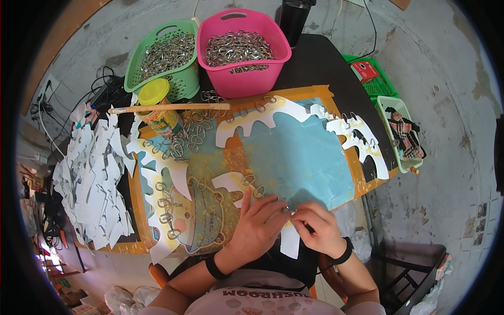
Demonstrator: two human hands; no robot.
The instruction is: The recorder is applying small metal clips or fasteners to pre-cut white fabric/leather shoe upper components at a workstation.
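A white scalloped strip (290, 242) runs under my hands at the table's near edge. Its other end (227, 181) lies flat on the work surface and carries a few metal rings (248, 180). My left hand (257, 222) is closed over the strip's middle, its thumb mostly hidden. Thumb and forefinger of my right hand (318, 230) pinch at a small metal ring (289, 209), right against my left fingertips. How the ring sits on the strip is covered by the fingers. Loose metal rings (195, 131) lie heaped beyond my left hand.
At the back stand pink (252, 84) and green (186, 79) baskets full of metal rings. A wooden stick (173, 107) lies across a yellow-lidded tub (154, 92). White cut pieces (94, 184) pile up at left. Finished-looking scalloped strips (164, 239) with rings border the blue sheet (299, 152).
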